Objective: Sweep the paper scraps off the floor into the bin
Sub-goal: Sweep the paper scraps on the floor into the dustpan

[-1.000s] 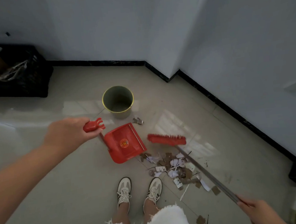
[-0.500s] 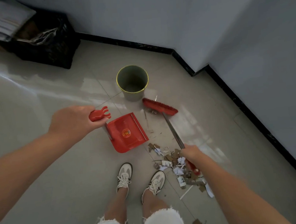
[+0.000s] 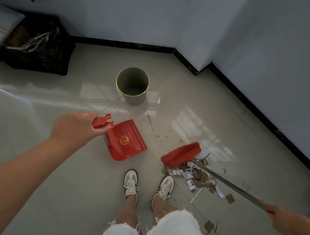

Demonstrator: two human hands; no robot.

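Note:
My left hand (image 3: 74, 126) grips the top of the red dustpan's handle (image 3: 101, 121). The red dustpan (image 3: 125, 140) rests on the tiled floor ahead of my feet, its open edge turned right. My right hand (image 3: 287, 220) holds the broom's metal handle (image 3: 228, 182) at the lower right. The red broom head (image 3: 181, 154) sits at the near edge of a pile of paper and cardboard scraps (image 3: 194, 174), right of the dustpan. A grey round bin (image 3: 133, 85) with a yellow rim stands open beyond the dustpan.
A black crate (image 3: 43, 48) with papers and boxes stands at the back left by the wall. White walls with black skirting (image 3: 243, 96) close the back and right. Stray cardboard bits (image 3: 229, 198) lie by my white shoes (image 3: 148, 185). Fine debris marks the floor near the bin.
The broom head has swung from beside the bin back to the right, onto the scrap pile. My right hand has slid back down the handle. The dustpan stays put.

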